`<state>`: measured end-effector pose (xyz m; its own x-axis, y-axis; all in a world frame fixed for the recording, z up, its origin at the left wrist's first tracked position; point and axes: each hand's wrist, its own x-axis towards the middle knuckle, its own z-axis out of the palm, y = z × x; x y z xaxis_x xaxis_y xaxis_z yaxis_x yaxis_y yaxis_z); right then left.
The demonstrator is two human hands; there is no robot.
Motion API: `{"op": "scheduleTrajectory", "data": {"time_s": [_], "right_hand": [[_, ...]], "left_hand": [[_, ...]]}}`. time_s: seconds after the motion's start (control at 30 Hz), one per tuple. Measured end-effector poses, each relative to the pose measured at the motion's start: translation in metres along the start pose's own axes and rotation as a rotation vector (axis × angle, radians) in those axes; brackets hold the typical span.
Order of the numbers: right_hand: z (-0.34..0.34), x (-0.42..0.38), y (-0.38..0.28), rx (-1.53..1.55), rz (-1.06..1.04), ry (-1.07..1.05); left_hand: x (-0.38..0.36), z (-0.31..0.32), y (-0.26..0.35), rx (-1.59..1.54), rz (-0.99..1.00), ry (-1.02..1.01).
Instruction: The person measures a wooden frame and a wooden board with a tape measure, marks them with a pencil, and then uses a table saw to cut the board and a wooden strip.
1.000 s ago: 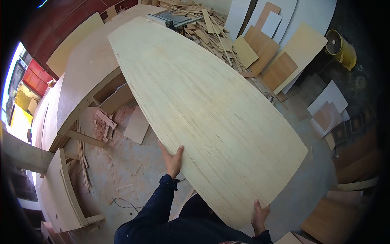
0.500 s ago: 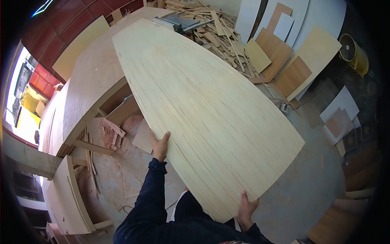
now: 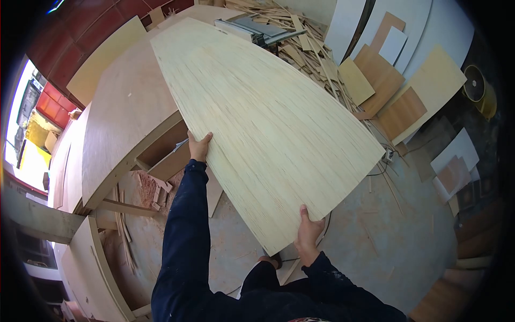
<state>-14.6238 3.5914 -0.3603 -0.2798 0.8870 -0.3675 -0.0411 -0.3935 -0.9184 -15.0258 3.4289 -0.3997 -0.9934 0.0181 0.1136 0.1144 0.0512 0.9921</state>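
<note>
A long pale plywood panel stretches from near my body to the far side, its far end over the large wooden workbench. On its left edge, my left hand grips with the thumb on top and the fingers partly hidden. At the near right end, my right hand holds the panel's edge, thumb on the upper face and fingers underneath, out of sight.
A table saw stands beyond the panel, beside a pile of wood offcuts. Boards lean at the right near a yellow drum fan. A cable and outlet box lie on the floor.
The panel has moved forward, away from my body, and its near end sits higher in view. Both hands have moved forward with it, and my arms are more extended.
</note>
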Motion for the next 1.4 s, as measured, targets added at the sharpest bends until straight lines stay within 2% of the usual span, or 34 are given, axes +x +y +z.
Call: {"op": "scheduleTrajectory", "data": {"time_s": [0.07,0.13,0.2,0.23,0.27,0.33,0.37,0.43,0.5,0.6,0.67,0.73,0.93,1.1,1.27,1.33,1.4], "right_hand": [[0.009,0.005,0.007,0.002,0.009,-0.021],[0.006,0.005,0.007,-0.004,-0.008,-0.03],[0.0,0.008,0.012,-0.044,0.012,-0.027],[-0.003,0.011,0.015,-0.081,0.032,-0.034],[-0.008,0.012,0.021,-0.084,0.027,-0.037],[-0.018,0.021,0.031,-0.073,0.008,-0.086],[-0.021,0.025,0.033,-0.072,0.007,-0.086],[-0.028,0.039,0.031,-0.112,-0.064,-0.131],[-0.031,0.054,0.024,-0.095,-0.065,-0.112],[-0.035,0.08,0.019,-0.055,-0.077,-0.097],[-0.03,0.09,0.023,-0.027,-0.089,-0.114],[-0.022,0.086,0.023,-0.04,-0.168,-0.055],[0.012,0.079,-0.004,-0.085,-0.075,-0.052],[0.08,0.089,0.004,-0.057,-0.033,-0.048],[0.161,0.104,0.014,-0.071,-0.003,-0.072],[0.203,0.113,0.018,-0.117,-0.008,-0.06],[0.241,0.122,0.024,-0.109,-0.003,-0.084]], "left_hand": [[0.001,0.0,0.006,0.026,-0.028,0.012],[-0.008,0.001,-0.003,0.054,0.048,0.083],[-0.037,-0.001,-0.016,0.004,-0.021,0.091],[-0.06,-0.002,-0.022,-0.044,-0.082,0.106],[-0.111,0.007,0.009,0.017,-0.095,0.047],[-0.196,0.01,0.019,-0.034,-0.158,-0.099],[-0.24,0.012,0.017,-0.067,-0.255,-0.107],[-0.312,0.021,0.049,-0.006,-0.255,-0.14],[-0.36,0.027,0.054,0.122,-0.254,-0.134],[-0.386,0.036,0.055,0.212,-0.233,-0.068],[-0.382,0.038,0.051,0.118,-0.29,-0.05],[-0.382,0.036,0.057,0.151,-0.283,-0.052],[-0.36,0.033,0.06,0.163,-0.286,-0.05],[-0.288,0.028,0.065,0.204,-0.263,-0.032],[-0.208,0.009,0.038,0.216,-0.303,-0.022],[-0.166,0.008,0.039,0.275,-0.207,0.001],[-0.127,0.01,0.046,0.237,-0.209,0.033]]}}
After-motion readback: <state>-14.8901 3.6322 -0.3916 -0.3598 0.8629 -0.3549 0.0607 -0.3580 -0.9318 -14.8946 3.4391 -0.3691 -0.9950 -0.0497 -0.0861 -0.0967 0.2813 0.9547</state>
